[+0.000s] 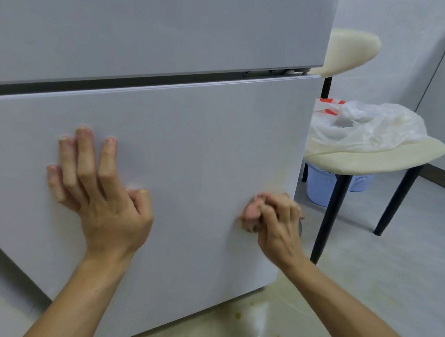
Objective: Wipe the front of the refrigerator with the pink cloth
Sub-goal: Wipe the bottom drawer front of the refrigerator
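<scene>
Right now my left hand [99, 189] rests flat, fingers spread, on the glossy white refrigerator's lower door [192, 147], while my right hand [280, 220] clenches the soft pink cloth [251, 216] near its right edge; limp and light, it seems best held wadded.

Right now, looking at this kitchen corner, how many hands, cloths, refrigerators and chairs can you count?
Hands: 2, the left hand and the right hand
Pink cloth: 1
Refrigerator: 1
Chair: 1
Total: 5
</scene>
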{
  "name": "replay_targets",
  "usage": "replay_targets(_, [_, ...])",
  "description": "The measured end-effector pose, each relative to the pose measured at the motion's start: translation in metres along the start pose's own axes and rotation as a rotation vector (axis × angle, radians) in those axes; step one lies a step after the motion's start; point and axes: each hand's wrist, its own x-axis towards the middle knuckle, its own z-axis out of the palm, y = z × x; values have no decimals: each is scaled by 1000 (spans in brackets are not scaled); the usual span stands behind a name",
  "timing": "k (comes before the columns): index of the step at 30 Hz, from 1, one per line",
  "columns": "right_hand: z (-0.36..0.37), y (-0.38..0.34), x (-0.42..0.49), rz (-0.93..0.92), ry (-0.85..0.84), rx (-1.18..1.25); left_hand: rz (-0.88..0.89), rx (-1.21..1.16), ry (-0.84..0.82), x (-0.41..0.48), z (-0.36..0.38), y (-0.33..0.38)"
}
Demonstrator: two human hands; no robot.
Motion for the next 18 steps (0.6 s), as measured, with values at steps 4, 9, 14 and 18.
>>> replay_targets(4, [-30, -11, 100, 264, 246, 152, -16, 3, 8, 2, 1, 3])
replay_targets(9, [-49, -10, 187, 384, 538, 370, 3, 2, -11, 1, -2, -2])
replay_targets(14, [2, -15, 76, 370, 314, 374, 21, -2, -21, 1, -3, -5])
replay_targets(18, [26, -23, -52, 389, -40, 374, 8, 2, -10, 1, 0, -2])
